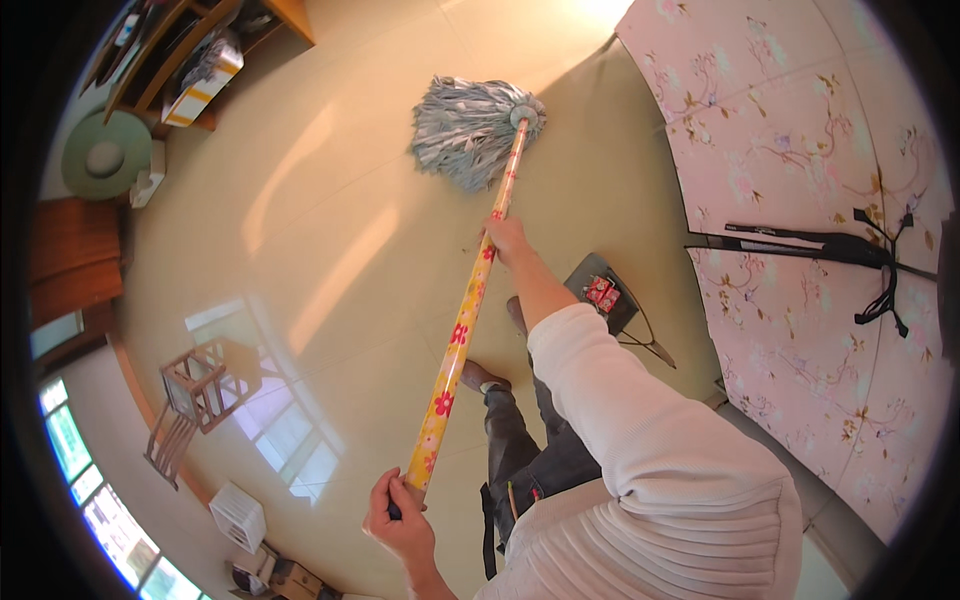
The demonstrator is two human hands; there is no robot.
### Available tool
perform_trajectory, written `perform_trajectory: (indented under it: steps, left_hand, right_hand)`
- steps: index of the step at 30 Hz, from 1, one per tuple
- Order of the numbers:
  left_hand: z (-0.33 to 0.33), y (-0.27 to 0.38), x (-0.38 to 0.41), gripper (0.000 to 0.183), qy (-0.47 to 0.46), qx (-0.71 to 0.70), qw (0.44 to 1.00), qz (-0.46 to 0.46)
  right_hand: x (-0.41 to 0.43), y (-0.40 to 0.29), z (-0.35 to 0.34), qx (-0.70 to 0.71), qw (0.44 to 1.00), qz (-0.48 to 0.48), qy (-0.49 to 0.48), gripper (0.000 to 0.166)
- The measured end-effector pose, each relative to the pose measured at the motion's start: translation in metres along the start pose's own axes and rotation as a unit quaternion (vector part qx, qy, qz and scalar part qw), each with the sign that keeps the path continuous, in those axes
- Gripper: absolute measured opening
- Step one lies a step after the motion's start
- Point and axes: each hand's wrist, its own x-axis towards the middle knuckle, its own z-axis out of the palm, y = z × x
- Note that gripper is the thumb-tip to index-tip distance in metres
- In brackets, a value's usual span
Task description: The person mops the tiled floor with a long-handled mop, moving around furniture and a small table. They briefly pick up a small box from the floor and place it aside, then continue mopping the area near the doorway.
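A string mop stands on the tiled floor, its grey-blue strip head fanned out to the left of the socket. Its long yellow handle, patterned with red flowers, slants down towards me. My right hand grips this handle partway along, below the mop head. Near the handle's lower end, my left hand has its fingers curled around it. A dark grey dustpan lies on the floor beside my right forearm, with small red packets on it.
Tall pink floral panels with black straps line the right side. A wooden chair and white plastic crate are at left. A wooden shelf and a green round object occupy the upper left.
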Motion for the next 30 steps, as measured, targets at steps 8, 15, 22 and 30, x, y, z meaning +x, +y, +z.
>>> perform_trajectory:
  steps: [8,15,22,30]
  left_hand:
    - [0.049,0.075,0.026,0.014,-0.074,0.065,0.944,0.313]
    - [0.048,0.115,0.041,0.015,-0.083,0.045,0.922,0.376]
    - [0.06,0.113,0.054,0.021,-0.073,-0.208,0.943,0.25]
    - [0.063,0.083,0.073,0.023,-0.322,-0.539,0.768,0.123]
  right_hand:
    - [0.03,-0.068,-0.109,0.045,0.991,-0.042,0.119,0.014]
    - [0.003,-0.061,-0.168,0.111,0.981,-0.04,0.155,0.016]
    - [-0.023,-0.026,-0.198,0.174,0.962,-0.013,0.211,0.015]
    - [-0.007,-0.002,-0.197,0.046,0.963,0.029,0.264,0.013]
